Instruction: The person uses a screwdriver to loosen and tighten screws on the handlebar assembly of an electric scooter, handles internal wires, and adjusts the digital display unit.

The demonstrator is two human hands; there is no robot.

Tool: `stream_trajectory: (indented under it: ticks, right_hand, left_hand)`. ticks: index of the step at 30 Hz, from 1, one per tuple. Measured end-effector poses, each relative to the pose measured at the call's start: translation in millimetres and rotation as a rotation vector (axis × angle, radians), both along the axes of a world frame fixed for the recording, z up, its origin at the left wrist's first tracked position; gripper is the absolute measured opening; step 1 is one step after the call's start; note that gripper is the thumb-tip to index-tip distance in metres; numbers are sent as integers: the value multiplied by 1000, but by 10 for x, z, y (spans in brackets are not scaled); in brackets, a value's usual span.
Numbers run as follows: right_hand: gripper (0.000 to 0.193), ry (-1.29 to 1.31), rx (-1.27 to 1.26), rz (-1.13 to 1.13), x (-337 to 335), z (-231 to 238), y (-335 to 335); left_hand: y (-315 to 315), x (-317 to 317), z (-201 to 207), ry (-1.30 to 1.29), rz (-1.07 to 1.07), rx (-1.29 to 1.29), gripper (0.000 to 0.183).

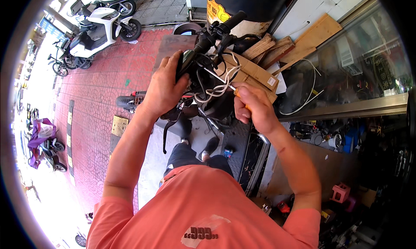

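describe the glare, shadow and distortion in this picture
Head view: glare bleaches the far-left street nearly white; same view, the area around the pink stool lies in shadow; head view again, the fisheye leaves a curved black rim.

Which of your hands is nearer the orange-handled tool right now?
Right. The right hand grips the orange-handled tool itself; the left hand is off to its left, holding a black part by the handlebar.

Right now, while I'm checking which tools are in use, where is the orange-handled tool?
In the head view, slightly right of and above the middle: the orange-handled tool is in the person's right hand, beside the looped white cable.
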State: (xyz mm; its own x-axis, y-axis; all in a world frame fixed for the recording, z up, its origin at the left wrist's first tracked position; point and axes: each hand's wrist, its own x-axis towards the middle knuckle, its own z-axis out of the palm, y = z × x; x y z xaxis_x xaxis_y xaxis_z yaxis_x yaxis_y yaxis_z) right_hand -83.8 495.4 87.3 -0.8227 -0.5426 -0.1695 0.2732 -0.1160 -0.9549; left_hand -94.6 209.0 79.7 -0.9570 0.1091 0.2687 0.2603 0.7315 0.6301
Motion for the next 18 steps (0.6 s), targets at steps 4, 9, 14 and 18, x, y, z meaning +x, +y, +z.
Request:
stream_trajectory:
  ticks: [4,9,14,18]
  right_hand:
    - [43,-290,-393,156,131,-296,-57]
    - [46,-399,-410,315,139,-340,-158]
    - [26,-312,-99,157,229,-145,-315]
    - [16,-238,108,86,287,-17,-404]
  left_hand:
    - [-70,-79,23,20,-75,2,66]
    - [-236,-161,3,12,-198,-12,71]
    - [-253,-178,-47,38,-189,-30,71]
    - [-295,-151,-60,50,-183,-38,69]
